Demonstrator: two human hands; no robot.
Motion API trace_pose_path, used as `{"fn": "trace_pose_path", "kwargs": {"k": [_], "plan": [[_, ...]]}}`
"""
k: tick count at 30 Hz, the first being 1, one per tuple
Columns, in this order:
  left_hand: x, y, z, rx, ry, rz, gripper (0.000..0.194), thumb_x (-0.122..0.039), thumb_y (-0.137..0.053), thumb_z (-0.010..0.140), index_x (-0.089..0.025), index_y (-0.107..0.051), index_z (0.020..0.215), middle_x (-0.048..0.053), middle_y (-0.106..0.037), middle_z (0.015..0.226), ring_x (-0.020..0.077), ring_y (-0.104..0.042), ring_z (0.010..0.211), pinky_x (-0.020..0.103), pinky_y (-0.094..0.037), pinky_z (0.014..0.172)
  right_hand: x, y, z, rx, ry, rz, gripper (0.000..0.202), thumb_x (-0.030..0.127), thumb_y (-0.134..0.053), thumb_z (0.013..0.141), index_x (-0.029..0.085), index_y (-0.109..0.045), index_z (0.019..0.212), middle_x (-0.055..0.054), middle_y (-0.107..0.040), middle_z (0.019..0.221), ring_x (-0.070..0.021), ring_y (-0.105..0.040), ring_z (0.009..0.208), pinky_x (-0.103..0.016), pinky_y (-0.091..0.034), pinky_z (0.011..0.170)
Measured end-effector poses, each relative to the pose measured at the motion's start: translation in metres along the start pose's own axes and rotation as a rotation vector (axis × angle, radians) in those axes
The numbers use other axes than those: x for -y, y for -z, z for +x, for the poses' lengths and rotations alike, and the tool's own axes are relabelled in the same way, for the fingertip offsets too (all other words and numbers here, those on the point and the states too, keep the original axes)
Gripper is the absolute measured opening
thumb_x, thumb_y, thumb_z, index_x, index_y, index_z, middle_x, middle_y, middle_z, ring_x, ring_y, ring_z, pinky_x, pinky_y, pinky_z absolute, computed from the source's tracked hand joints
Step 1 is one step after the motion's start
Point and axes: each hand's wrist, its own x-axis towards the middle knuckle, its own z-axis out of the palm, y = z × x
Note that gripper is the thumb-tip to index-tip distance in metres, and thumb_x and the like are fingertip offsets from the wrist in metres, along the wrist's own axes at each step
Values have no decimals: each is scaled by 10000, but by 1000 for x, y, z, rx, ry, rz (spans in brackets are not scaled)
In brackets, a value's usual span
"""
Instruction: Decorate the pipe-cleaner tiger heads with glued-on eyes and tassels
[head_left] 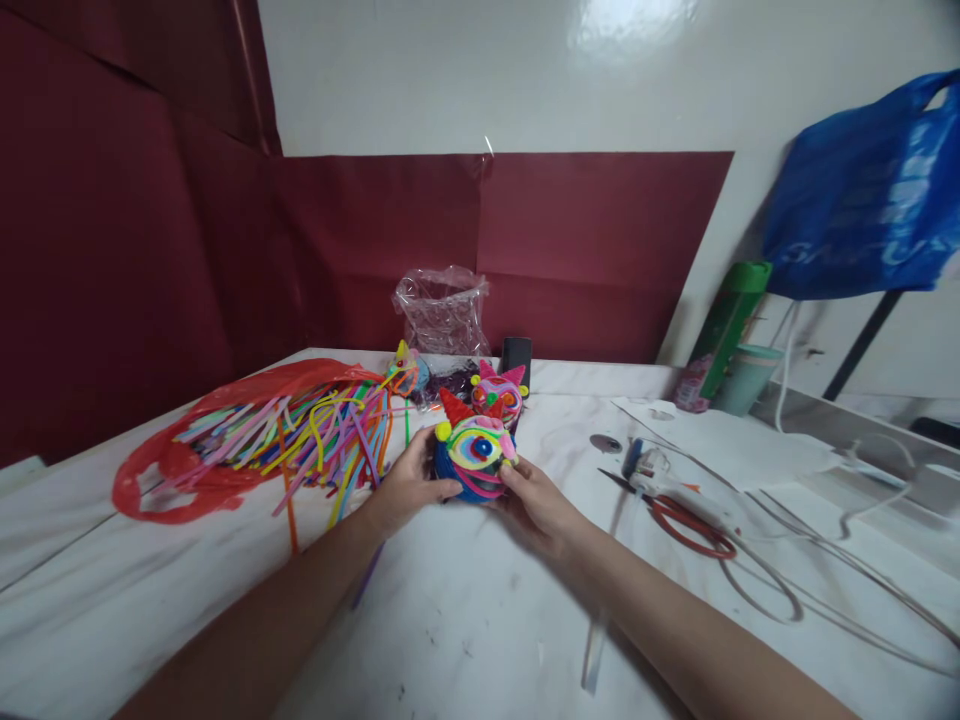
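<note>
A round blue craft figure point(474, 460) with one big eye, red horns and yellow and pink trim is held upright between both hands over the table's middle. My left hand point(409, 485) grips its left side, the thumb across its lower front. My right hand point(536, 500) holds the right side, fingertips at the pink and yellow trim. Close behind it stands a pink figure point(497, 392) with pointed pink ears. Farther back on the left is a light blue figure point(409, 372) with a yellow horn.
Colourful pipe cleaners point(300, 435) lie on a red plastic bag point(161, 490) at left. A clear bag point(444, 310) and a phone point(516, 362) stand behind. Right of my right arm are red-handled scissors point(690, 528), a glue gun point(656, 468), cables, a green can point(724, 335) and a cup point(748, 378).
</note>
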Motion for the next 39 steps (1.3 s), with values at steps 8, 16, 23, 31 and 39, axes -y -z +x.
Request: {"fn": "trace_pose_path", "kwargs": {"k": [8, 16, 23, 31, 39], "plan": [[-2, -3, 0, -48, 4, -5, 650, -178, -826, 576, -208, -536, 1156, 88, -625, 1178, 291, -532, 1175, 397, -418, 995, -2, -1, 1, 12, 0, 40, 501, 439, -783, 665, 169, -630, 1058, -101, -710, 1071, -258, -651, 1007, -404, -525, 860], [-1, -8, -4, -107, 77, 32, 470, -318, -700, 757, -184, -544, 1178, 95, -621, 1231, 267, -568, 1149, 366, -474, 937, -3, -7, -2, -108, -44, -59, 476, 457, -781, 656, 169, -639, 1009, -93, -727, 983, -233, -675, 892, -357, -534, 760], [1, -6, -2, -108, 94, 150, 471, -312, -723, 729, -173, -558, 1148, 94, -649, 1178, 267, -590, 1117, 395, -469, 949, -4, -12, -5, -150, -50, -104, 482, 440, -789, 649, 157, -643, 1010, -95, -727, 985, -220, -677, 863, -322, -528, 717], [0, -10, -5, -85, 19, 132, 462, -300, -728, 722, -203, -547, 1136, 62, -664, 1136, 230, -609, 1069, 355, -481, 918, 0, -16, -8, -148, -17, -118, 536, 450, -793, 639, 193, -608, 1072, -92, -712, 1044, -259, -674, 921, -378, -548, 742], [8, -21, -7, -135, -52, 69, 581, -405, -765, 656, -215, -509, 1142, 91, -609, 1185, 243, -558, 1120, 348, -447, 928, 13, -11, -3, -179, 52, -34, 498, 434, -773, 654, 206, -599, 1061, -89, -706, 1077, -284, -654, 988, -442, -539, 826]]}}
